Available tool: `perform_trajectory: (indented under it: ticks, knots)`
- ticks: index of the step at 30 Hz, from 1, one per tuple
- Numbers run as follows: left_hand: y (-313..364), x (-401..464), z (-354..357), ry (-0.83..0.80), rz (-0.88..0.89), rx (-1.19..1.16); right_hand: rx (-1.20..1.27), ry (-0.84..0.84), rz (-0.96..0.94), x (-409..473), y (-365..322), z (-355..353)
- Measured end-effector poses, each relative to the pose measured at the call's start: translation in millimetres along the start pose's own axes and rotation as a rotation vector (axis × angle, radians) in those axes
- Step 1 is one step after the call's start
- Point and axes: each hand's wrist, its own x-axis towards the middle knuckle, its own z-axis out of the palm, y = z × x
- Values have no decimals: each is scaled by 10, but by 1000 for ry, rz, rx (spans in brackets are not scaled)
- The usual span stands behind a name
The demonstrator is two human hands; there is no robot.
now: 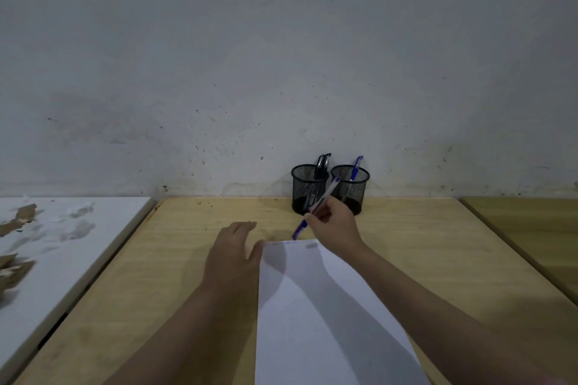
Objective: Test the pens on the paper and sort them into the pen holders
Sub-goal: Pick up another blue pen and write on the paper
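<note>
The blue-capped pen (316, 206), a slim clear-barrelled stick, is pinched in the right hand (336, 225), slanting just beyond the far edge of the paper (319, 316). The left hand (233, 251) lies flat with straight fingers, its thumb touching the paper's far left corner. Faint marks sit along that far edge, so testing seems underway or done. Beyond the paper, the left mesh holder (308, 189) holds dark pens and the right mesh holder (352, 186) one blue; this pen likely still needs sorting. The wooden desk (175, 259) is pale and grained.
</note>
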Motion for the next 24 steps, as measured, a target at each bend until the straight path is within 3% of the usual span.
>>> perform_trajectory:
  ticks: [5,13,20,22,24]
  knots:
    - [430,46,59,67,82,-201,279,-21,146,-139,-195,72]
    - [655,60,77,99,148,-215,325,-4,228,-177,-238,-3]
    - [885,57,10,90,23,-297,515,21,422,-149,-274,29]
    - [866,44,-32,94,0,-312,587,131,506,-39,-265,-8]
    - [825,-71,-100,103,51,-305,713,383,639,134,-150,-238]
